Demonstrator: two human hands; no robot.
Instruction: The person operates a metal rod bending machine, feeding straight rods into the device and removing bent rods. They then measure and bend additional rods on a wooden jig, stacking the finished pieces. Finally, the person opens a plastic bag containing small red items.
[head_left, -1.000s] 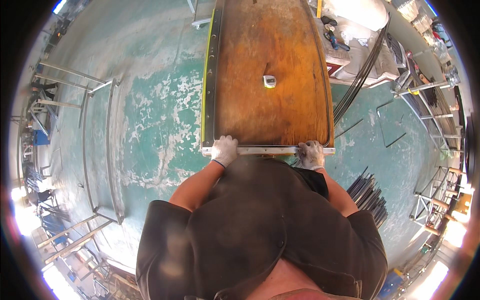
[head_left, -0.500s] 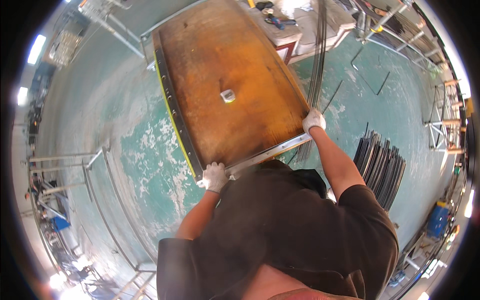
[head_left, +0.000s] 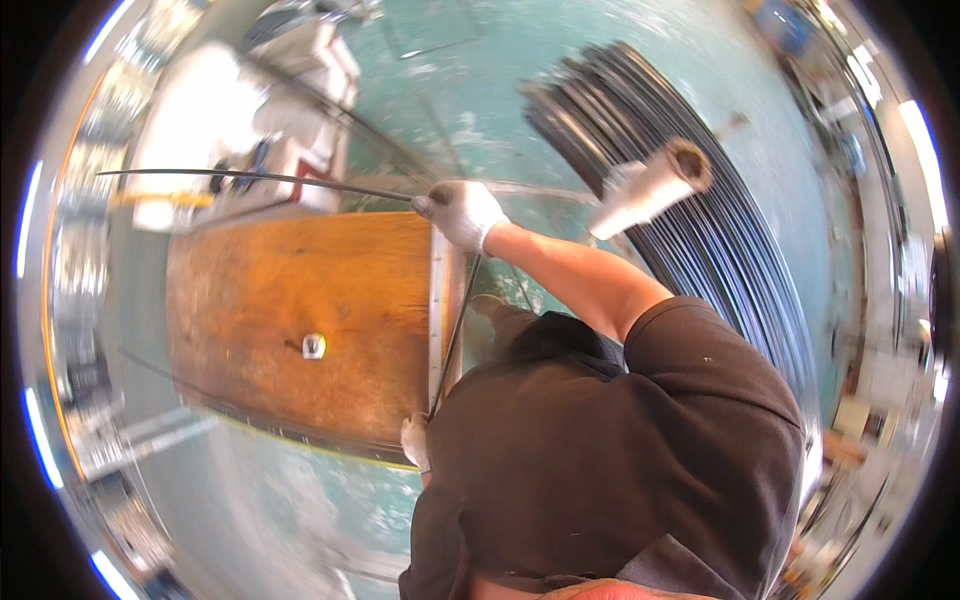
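Observation:
My right hand (head_left: 465, 215), in a white knit glove, is closed on a thin dark bar (head_left: 300, 180) above the board's far right corner. The bar reaches out to the left. A second dark length (head_left: 456, 335) slants from below that hand to my left hand; I cannot tell whether both are one bent piece. My left hand (head_left: 414, 440), gloved and partly hidden by my shirt, is closed at its lower end, by the near corner. Beneath lies a worn orange-brown board (head_left: 370, 300) with a metal strip (head_left: 437, 310) along its right edge. A small silver tape measure (head_left: 314, 346) rests on it.
A large bundle of long dark bars (head_left: 690, 200) lies at the right, with a cardboard-cored roll of wrapping film (head_left: 650, 190) over it. A pale sofa (head_left: 310, 130) stands beyond the board. The green floor (head_left: 460, 90) has worn white patches.
The view has turned, so the board now lies to my left. My right hand has left the board's edge and now holds a dark bar. My left hand remains near the corner.

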